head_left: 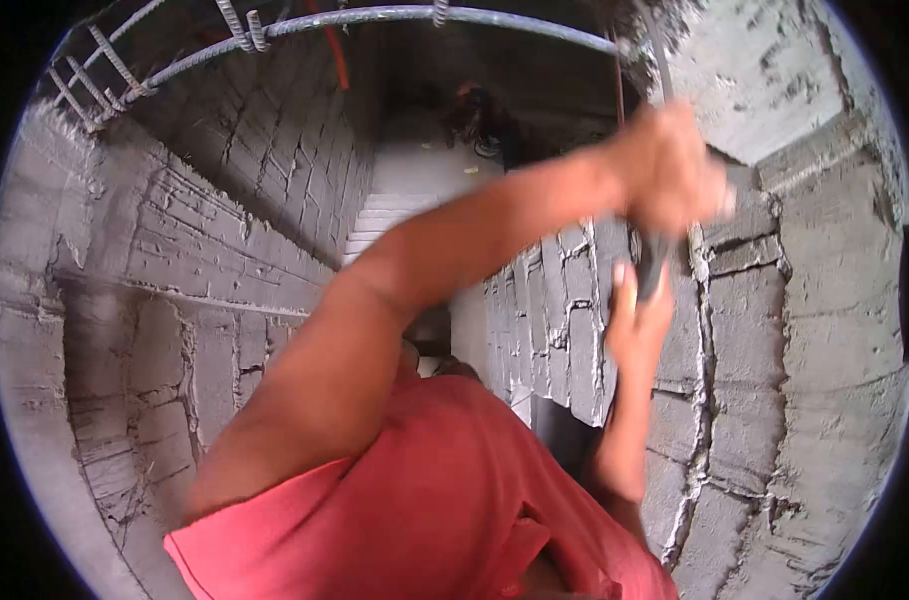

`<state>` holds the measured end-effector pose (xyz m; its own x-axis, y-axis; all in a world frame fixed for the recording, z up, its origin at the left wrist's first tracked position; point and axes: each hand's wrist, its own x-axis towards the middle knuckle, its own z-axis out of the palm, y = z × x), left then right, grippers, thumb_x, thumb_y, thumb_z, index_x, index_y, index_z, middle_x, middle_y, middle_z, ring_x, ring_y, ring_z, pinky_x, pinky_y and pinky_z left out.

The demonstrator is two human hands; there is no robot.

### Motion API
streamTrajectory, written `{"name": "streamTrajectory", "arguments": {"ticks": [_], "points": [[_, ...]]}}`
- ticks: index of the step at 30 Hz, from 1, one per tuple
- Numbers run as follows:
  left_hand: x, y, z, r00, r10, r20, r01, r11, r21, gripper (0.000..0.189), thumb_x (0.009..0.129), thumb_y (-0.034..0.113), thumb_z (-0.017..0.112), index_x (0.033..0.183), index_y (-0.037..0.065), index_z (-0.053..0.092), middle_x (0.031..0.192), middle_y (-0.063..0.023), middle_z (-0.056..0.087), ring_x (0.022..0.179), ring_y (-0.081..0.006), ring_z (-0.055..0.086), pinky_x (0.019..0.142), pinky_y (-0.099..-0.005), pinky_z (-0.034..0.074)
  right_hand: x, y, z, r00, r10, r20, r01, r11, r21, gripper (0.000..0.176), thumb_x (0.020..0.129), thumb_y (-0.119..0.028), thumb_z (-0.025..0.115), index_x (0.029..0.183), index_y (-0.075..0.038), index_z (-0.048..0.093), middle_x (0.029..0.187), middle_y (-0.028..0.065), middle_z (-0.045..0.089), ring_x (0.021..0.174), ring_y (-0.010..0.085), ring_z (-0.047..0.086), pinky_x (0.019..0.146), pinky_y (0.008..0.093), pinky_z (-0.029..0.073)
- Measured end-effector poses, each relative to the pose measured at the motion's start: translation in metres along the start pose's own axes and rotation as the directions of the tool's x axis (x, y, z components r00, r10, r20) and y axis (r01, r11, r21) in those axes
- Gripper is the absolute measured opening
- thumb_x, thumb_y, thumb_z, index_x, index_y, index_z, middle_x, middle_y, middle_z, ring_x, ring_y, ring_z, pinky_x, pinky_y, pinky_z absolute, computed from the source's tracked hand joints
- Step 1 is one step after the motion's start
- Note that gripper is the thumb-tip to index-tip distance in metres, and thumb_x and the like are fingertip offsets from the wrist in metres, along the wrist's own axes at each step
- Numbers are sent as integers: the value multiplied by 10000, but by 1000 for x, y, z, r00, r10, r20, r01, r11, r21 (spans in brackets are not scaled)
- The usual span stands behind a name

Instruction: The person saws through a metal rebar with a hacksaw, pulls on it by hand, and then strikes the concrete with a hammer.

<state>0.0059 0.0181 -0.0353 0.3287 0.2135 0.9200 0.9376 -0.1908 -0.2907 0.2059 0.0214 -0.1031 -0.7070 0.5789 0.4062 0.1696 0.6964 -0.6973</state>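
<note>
My left hand (pixel 674 175), blurred by motion, is closed in a fist at the upper right, in front of the block wall. A thin dark bar (pixel 659 55) rises from the top of this fist toward the concrete overhead. Just below the fist a wider dark part (pixel 653 268) shows, seemingly of the same bar. My right hand (pixel 639 320) grips this lower part, its thumb and a fingertip on either side. How the bar ends is hidden behind my hands.
Rough mortared block walls (pixel 744 350) stand close on both sides. Bent rebar (pixel 374 14) with short crossing rods arches along the top. Pale steps (pixel 384 218) lie below to the left, and a person (pixel 479 115) is in the dark area beyond.
</note>
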Motion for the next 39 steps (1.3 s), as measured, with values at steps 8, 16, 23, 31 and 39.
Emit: {"name": "streamTrajectory", "arguments": {"ticks": [8,16,23,31,39], "points": [[14,-59,8,983,43,-176,-58,995,-78,362,807,352,695,543,189,510,489,-35,500,459,-260,524,509,-428,418,55,4,23,999,-4,-33,11,978,209,253,1022,-237,642,901,-45,533,655,-39,479,565,76,419,499,293,351],[-11,26,6,984,-78,-158,55,987,-148,347,744,319,712,535,183,472,476,-16,445,449,-231,458,486,-409,348,-28,18,7,996,94,-1,-93,994,52,206,1003,-169,619,1045,32,602,769,90,605,675,191,530,643,382,462],[-4,-6,6,997,25,-75,-27,999,-21,276,791,297,657,583,220,494,485,-11,416,459,-233,493,499,-425,375,-2,1,5,1000,22,22,-22,1000,18,241,1004,-200,607,1110,17,607,797,163,626,700,282,589,695,417,501],[12,-60,-2,998,-14,-65,9,997,-78,337,843,372,658,582,201,530,508,-49,475,480,-265,513,501,-439,394,51,-2,31,998,61,-4,-58,966,253,216,1011,-197,640,964,3,573,682,85,546,624,175,489,594,364,433],[-15,38,-1,993,-83,-86,70,987,-144,393,770,319,689,504,198,426,454,-15,451,462,-218,497,553,-402,408,-44,32,8,998,59,-4,-59,998,-9,289,991,-181,603,1182,35,614,835,183,671,762,301,656,727,428,520]]}}
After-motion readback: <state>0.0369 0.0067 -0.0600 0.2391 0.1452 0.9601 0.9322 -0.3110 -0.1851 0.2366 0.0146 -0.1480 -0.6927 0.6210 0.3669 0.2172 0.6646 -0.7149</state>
